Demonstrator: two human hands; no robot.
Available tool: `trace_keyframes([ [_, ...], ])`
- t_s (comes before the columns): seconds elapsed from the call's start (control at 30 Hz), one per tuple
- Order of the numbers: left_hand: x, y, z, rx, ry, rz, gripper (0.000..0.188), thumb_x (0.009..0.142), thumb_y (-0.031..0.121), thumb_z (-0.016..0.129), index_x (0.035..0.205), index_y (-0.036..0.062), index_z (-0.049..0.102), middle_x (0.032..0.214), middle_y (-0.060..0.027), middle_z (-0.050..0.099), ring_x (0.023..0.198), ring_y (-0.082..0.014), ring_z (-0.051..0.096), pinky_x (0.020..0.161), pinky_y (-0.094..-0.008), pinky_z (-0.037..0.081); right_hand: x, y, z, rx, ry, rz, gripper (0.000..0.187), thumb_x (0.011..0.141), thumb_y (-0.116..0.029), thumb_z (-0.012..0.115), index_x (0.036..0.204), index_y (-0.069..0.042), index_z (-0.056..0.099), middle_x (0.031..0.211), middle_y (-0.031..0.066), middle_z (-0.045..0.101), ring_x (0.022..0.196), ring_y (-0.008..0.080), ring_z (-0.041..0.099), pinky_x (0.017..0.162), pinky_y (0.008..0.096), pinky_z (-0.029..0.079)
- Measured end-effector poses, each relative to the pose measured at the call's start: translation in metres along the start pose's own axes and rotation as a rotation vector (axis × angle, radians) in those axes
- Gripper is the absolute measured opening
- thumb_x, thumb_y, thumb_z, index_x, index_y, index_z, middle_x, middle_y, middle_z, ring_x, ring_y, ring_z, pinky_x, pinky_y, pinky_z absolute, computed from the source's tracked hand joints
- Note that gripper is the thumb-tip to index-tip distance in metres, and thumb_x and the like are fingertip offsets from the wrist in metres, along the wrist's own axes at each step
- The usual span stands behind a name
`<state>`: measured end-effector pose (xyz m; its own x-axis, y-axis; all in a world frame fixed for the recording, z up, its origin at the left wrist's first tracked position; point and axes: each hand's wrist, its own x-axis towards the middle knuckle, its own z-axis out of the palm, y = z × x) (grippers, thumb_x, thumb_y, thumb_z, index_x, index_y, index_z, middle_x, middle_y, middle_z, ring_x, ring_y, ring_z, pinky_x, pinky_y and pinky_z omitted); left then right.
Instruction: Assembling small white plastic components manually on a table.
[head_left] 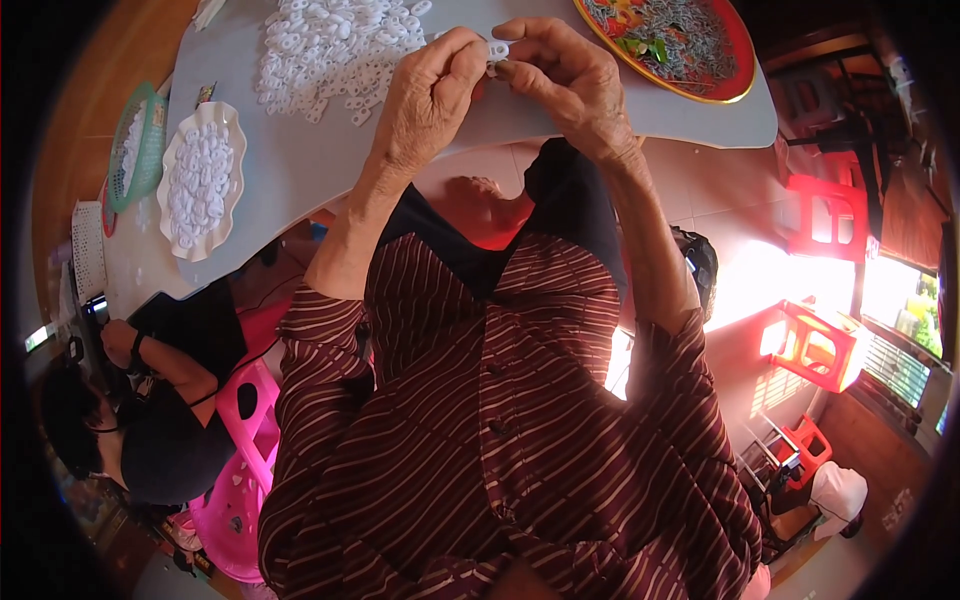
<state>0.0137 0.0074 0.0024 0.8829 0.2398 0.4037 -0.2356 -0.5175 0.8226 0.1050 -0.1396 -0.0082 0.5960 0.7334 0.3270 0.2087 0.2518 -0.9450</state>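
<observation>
Both of my hands meet over the table's near edge, around a small white plastic piece [497, 50] with holes in it. My right hand [580, 90] pinches this piece between thumb and fingers. Close against it from the other side, my left hand [432, 100] is closed, thumb pressed to curled fingers; what lies inside its grip is hidden. Left of my hands spreads a large heap of similar white pieces [335, 45]. A round red tray [738, 70] with a gold rim, right of my right hand, carries many thin grey metal bits.
On the table's left stand a white wavy-edged dish [238, 150] of white pieces and a green basket [150, 150]. Another person [170, 450] sits at the lower left, near a pink chair [225, 510]. Red stools [820, 345] stand on the floor at right.
</observation>
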Motion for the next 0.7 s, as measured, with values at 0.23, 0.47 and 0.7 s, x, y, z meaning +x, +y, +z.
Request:
trace_keyframes([
  [0.23, -0.0037, 0.0013, 0.0023, 0.001, 0.008, -0.036, 0.016, 0.091, 0.017, 0.05, 0.086, 0.0026, 0.052, 0.062, -0.0065, 0.05, 0.055, -0.0147, 0.046, 0.054, -0.028, 0.042, -0.0012, -0.0012, 0.0003, -0.026, 0.022, 0.013, 0.029, 0.085, -0.004, 0.06, 0.113, -0.001, 0.054, 0.085, 0.0042, 0.063, 0.079, 0.0076, 0.059, 0.072, 0.0217, 0.049],
  [0.47, -0.0048, -0.0023, 0.0068, -0.013, 0.071, 0.035, 0.018, 0.091, 0.019, 0.048, 0.086, 0.0025, 0.052, 0.062, -0.0094, 0.05, 0.055, -0.018, 0.047, 0.054, -0.0301, 0.042, 0.0002, -0.0002, 0.0014, -0.105, 0.017, 0.001, 0.031, 0.081, -0.008, 0.066, 0.11, -0.001, 0.056, 0.085, 0.0051, 0.064, 0.076, 0.0088, 0.061, 0.07, 0.0232, 0.05],
  [0.7, -0.0071, 0.0013, 0.0075, 0.008, 0.052, -0.029, 0.015, 0.09, 0.016, 0.045, 0.085, 0.0022, 0.049, 0.061, -0.0133, 0.044, 0.053, -0.0204, 0.042, 0.052, -0.0311, 0.04, -0.0021, 0.006, 0.0065, -0.178, -0.019, 0.007, 0.033, 0.08, -0.002, 0.066, 0.111, 0.001, 0.055, 0.094, 0.0059, 0.063, 0.087, 0.0108, 0.06, 0.079, 0.0245, 0.05],
])
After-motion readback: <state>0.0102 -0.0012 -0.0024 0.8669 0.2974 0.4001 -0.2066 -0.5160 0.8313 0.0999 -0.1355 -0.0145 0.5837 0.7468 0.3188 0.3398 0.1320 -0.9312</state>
